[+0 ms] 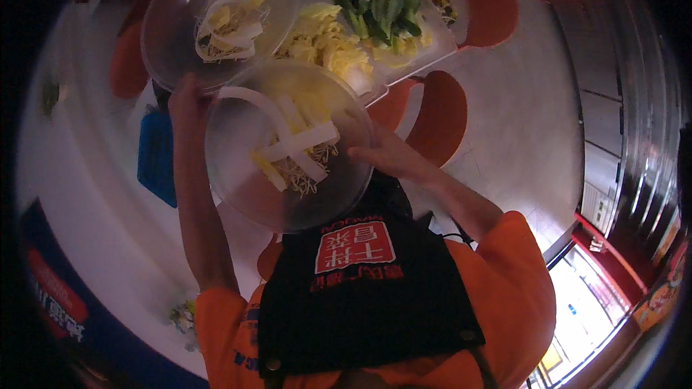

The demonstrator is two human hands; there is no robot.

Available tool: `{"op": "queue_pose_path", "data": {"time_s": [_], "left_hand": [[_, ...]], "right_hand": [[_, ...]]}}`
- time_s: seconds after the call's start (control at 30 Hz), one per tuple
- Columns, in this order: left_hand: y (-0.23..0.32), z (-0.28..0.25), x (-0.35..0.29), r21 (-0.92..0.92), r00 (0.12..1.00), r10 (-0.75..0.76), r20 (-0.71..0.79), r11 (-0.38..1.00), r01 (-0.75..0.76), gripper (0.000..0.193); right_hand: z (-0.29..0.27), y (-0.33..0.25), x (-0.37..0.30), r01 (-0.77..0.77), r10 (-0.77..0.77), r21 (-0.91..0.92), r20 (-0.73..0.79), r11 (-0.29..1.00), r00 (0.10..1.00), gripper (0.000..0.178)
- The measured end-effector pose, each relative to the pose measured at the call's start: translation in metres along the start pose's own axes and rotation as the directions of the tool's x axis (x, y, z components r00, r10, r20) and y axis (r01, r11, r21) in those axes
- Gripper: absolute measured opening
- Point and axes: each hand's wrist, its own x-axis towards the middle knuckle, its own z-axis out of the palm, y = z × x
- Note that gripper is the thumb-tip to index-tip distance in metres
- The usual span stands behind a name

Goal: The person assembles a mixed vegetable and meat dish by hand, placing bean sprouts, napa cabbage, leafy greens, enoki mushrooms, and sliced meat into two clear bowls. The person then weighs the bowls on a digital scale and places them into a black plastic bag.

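Observation:
My right hand (383, 153) grips the right rim of a clear round bowl (232, 186) held in front of me, its thumb over the edge. Bean sprouts (301, 175), broad white strips (317, 137) and yellow pieces lie inside. My left hand (189, 101) is closed at this bowl's upper left, where its rim meets that of a second clear bowl (158, 32) farther off; the fingertips are partly hidden. The second bowl holds a similar mix of sprouts, white strips and yellow leaf.
Beyond the near bowl, pale cabbage leaves (324, 39) and dark green leafy vegetables (382, 3) lie in clear trays (441, 52). Orange chairs (440, 119) stand to the right and left. A blue basket-like object (155, 155) is beside my left forearm.

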Motion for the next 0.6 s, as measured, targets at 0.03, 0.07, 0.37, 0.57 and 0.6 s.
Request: {"op": "queue_pose_path", "data": {"time_s": [0.03,0.07,0.37,0.57,0.6], "left_hand": [[0.003,0.008,-0.004,0.012,0.999,-0.005,0.047,1.0,0.005,0.015],[0.006,0.018,-0.004,0.028,0.991,0.008,0.132,1.0,-0.012,0.015],[0.02,0.099,-0.009,0.197,0.927,-0.143,0.347,0.977,0.077,0.018],[-0.016,0.136,0.013,0.191,0.633,-0.139,0.762,0.982,-0.014,0.024],[-0.018,0.145,0.016,0.274,0.701,-0.171,0.692,0.961,-0.035,0.024]], "right_hand": [[0.001,0.008,-0.008,-0.023,0.023,0.045,-0.001,0.999,1.0,0.073],[0.003,0.015,-0.015,-0.035,0.042,0.113,-0.055,0.993,0.998,0.073],[0.038,-0.002,-0.093,-0.114,0.047,-0.179,-0.338,0.977,0.94,0.038],[0.071,0.011,-0.121,-0.043,0.168,0.243,-0.524,0.969,0.835,0.033],[0.075,0.011,-0.122,-0.149,0.269,0.26,-0.527,0.954,0.806,0.035]]}}
